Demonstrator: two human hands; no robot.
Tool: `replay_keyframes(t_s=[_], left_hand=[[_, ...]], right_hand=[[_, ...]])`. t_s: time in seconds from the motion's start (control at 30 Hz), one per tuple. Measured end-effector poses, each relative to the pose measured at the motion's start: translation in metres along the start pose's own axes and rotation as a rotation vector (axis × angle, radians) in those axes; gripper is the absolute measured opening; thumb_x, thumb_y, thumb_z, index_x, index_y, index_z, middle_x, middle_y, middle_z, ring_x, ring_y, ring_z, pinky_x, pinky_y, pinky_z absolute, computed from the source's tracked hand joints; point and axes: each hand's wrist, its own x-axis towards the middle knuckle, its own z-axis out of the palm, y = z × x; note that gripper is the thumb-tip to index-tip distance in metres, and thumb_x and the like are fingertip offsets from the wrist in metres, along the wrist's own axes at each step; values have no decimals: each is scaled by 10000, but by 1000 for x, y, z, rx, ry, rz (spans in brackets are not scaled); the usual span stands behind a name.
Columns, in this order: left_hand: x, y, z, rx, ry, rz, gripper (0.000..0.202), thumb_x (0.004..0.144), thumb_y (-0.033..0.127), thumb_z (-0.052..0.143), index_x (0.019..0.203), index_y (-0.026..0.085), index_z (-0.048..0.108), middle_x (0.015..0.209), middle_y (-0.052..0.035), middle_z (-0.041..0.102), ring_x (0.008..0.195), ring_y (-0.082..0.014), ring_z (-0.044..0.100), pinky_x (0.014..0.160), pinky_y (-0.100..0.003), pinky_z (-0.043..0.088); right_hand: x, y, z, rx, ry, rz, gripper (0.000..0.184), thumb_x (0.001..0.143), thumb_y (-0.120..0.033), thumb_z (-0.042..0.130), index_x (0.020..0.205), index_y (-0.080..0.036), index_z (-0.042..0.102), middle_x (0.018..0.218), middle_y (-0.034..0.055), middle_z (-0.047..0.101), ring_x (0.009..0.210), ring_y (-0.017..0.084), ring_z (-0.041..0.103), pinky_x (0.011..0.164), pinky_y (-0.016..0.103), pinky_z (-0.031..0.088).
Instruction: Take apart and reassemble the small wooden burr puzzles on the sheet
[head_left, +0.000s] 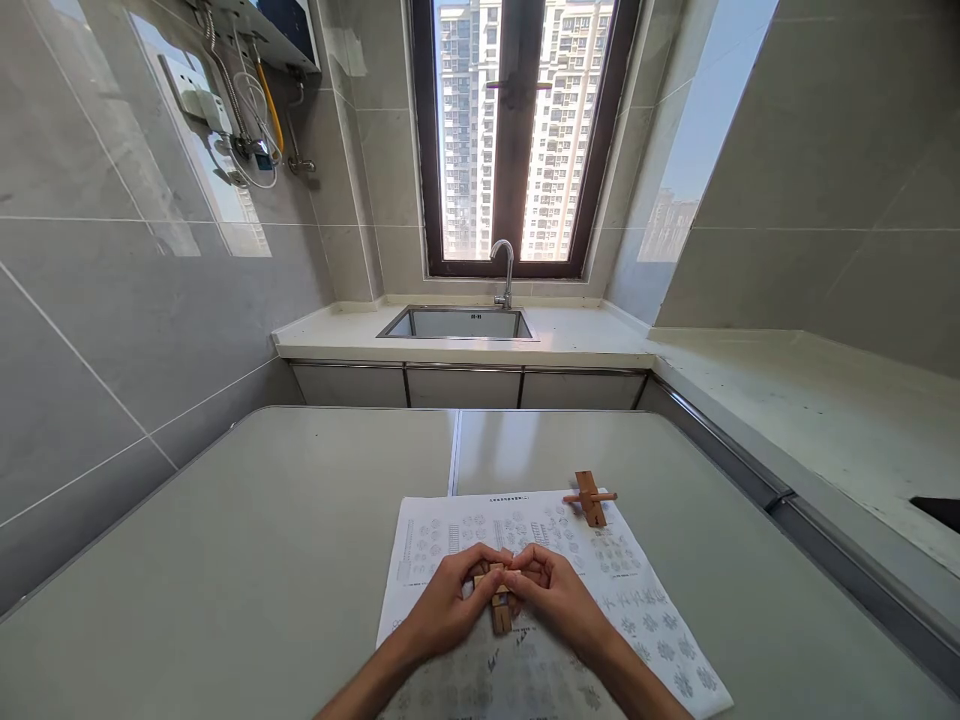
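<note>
A small wooden block puzzle (502, 618) of interlocking brown pieces is gripped between my two hands, just above a printed sheet. My left hand (454, 597) closes on its left side, thumb and fingers pinching it. From the right, my right hand (553, 592) pinches the upper part with thumb and forefinger. The fingers hide much of the puzzle. Under both hands lies the white instruction sheet (420, 520), printed with rows of small diagrams and a few handwritten ticks. At its top right corner rests a cross-shaped wooden piece (589, 498) with a thin stick through it.
The pale table (300, 540) has a seam running away from me. Beyond it stands a white counter (577, 325) with a steel sink (457, 322) and a faucet (506, 272) below a window. Another counter (847, 420) runs along the right; a tiled wall (150, 300) borders the left.
</note>
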Motion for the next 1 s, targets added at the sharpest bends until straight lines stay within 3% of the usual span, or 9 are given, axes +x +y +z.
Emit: replay_keyframes(t_s=[0.33, 1.0], left_hand=[[1, 0, 0, 1, -20, -13, 378, 1050, 477, 524, 1198, 166, 679, 932, -77, 783, 894, -227, 722, 855, -324, 519], [-1, 7, 0, 28, 2, -12, 396, 1055, 495, 502, 1247, 207, 695, 1026, -60, 761, 927, -214, 676, 831, -289, 488]], right_hand=[[-3, -3, 4, 26, 9, 6, 467, 735, -551, 896, 800, -198, 597, 720, 13, 739, 637, 174, 683, 672, 312, 551], [-4, 1, 2, 52, 35, -5, 439, 744, -527, 900, 835, -200, 620, 747, 12, 737, 732, 199, 712, 703, 309, 548]])
